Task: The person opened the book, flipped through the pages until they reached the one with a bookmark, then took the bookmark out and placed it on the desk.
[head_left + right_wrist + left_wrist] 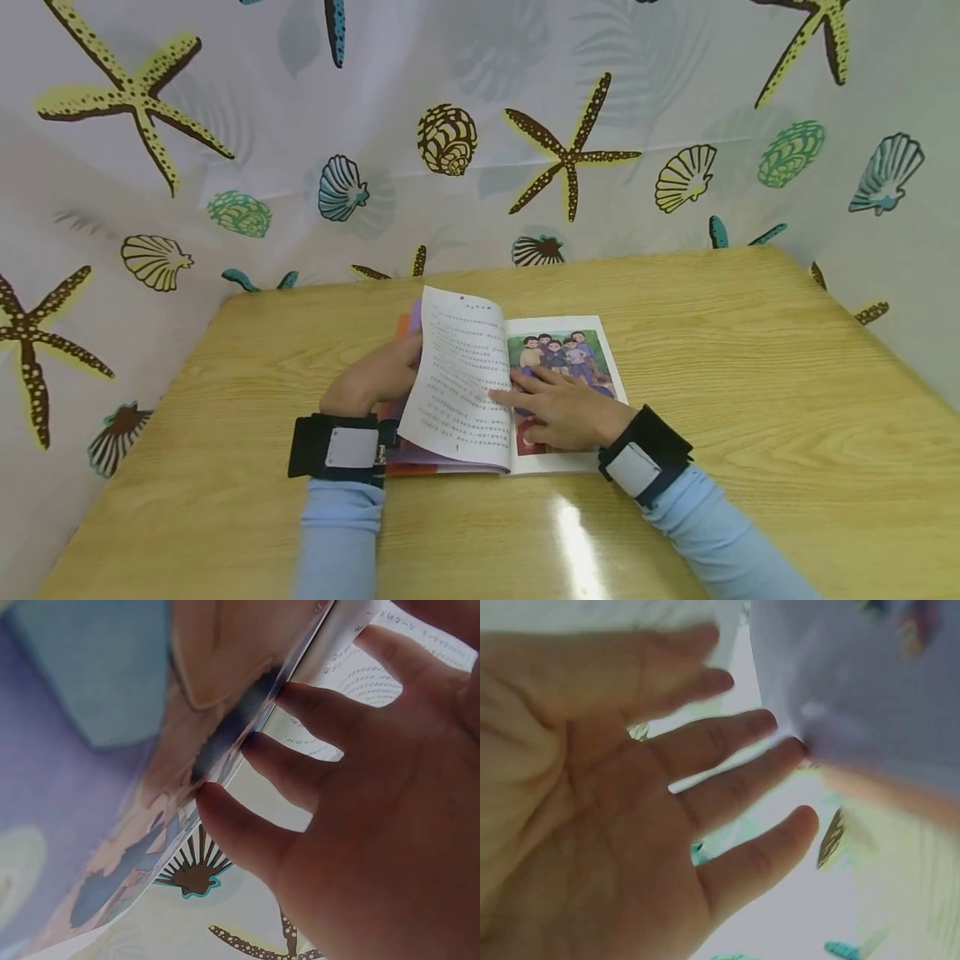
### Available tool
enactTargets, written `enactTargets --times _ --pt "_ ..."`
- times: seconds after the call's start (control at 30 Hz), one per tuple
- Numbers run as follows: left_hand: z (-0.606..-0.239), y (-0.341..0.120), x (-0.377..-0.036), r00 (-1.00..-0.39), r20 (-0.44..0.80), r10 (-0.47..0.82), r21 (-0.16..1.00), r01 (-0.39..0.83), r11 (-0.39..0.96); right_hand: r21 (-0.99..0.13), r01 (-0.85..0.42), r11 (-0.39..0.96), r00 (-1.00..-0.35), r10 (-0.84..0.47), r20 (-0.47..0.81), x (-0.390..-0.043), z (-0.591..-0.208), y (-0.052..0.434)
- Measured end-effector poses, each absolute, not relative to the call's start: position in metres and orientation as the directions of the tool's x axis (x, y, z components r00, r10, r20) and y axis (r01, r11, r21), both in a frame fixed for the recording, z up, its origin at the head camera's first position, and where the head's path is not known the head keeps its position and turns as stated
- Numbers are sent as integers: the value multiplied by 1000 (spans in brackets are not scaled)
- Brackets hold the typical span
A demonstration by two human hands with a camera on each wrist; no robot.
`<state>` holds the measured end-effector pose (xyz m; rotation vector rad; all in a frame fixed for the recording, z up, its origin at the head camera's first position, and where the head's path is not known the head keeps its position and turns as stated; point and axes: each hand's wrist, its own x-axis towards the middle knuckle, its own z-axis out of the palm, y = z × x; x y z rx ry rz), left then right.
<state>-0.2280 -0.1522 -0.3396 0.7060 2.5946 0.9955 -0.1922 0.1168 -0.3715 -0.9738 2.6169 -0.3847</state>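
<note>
A book (555,462) lies spread on the table, with a printed text page (457,383) on its left side raised and curved. The right-hand page carries a colour picture (558,354) of several people. My left hand (375,375) is at the left edge of the raised page, its fingertips hidden behind it in the head view. The left wrist view shows the fingers of that hand (652,772) extended, with fingertips at the book's cover side. My right hand (570,408) rests spread over the picture page, its index finger reaching the text page near the fold.
The wooden table (750,375) extends around the book on all sides. Behind it hangs a white cloth (480,217) printed with starfish and shells. An orange and purple cover (408,321) shows under the raised page.
</note>
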Motion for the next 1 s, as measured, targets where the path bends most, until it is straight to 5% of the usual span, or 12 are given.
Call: enactTargets --times 0.27,0.63,1.0 --pt "-318 -151 -216 -928 -162 336 597 179 782 -351 -577 737 -721 -662 -204 -193 -372 116" --pt "-299 -131 -203 -888 -310 338 406 198 892 -341 -589 733 -716 -669 -202 -195 -373 115" --pt "-342 -113 -223 -839 -416 350 309 231 922 -330 -604 725 -712 -678 -184 -194 -372 115"
